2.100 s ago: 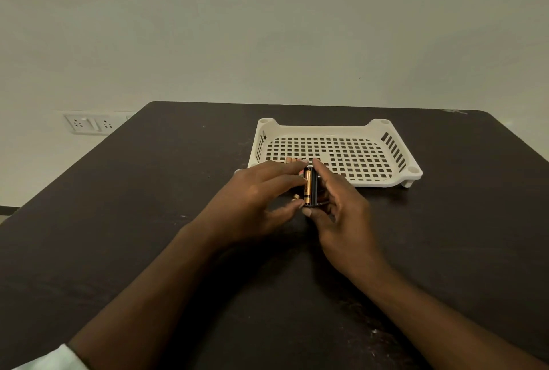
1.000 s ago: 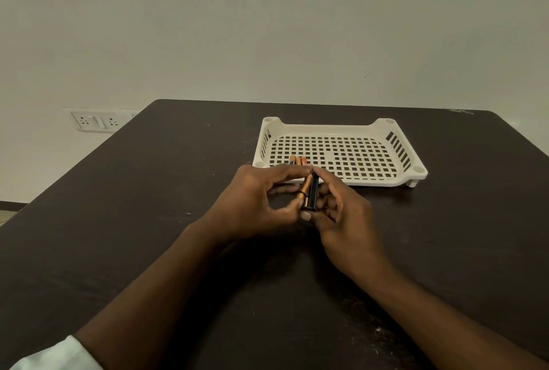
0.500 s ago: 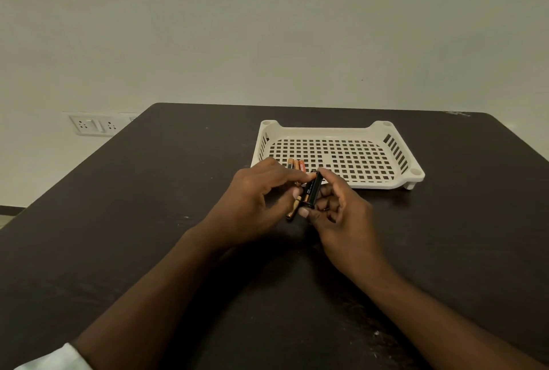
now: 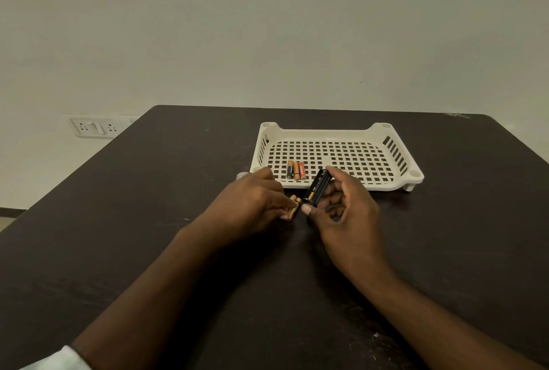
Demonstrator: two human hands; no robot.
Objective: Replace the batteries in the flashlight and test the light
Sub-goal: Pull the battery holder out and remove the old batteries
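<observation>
A black battery holder [image 4: 317, 188], tilted and with one copper-topped cell seen in its slot, is gripped between thumb and fingers of the right hand [image 4: 344, 215] just above the dark desk [image 4: 118, 221]. A loose battery [image 4: 292, 211] is pinched in the fingertips of the left hand [image 4: 252, 206], close beside the holder and low over the desk. Three more batteries [image 4: 296, 170] are laid side by side inside the white perforated tray [image 4: 395, 155], near its front left corner. A wall socket [image 4: 95, 126] is seen behind.
</observation>
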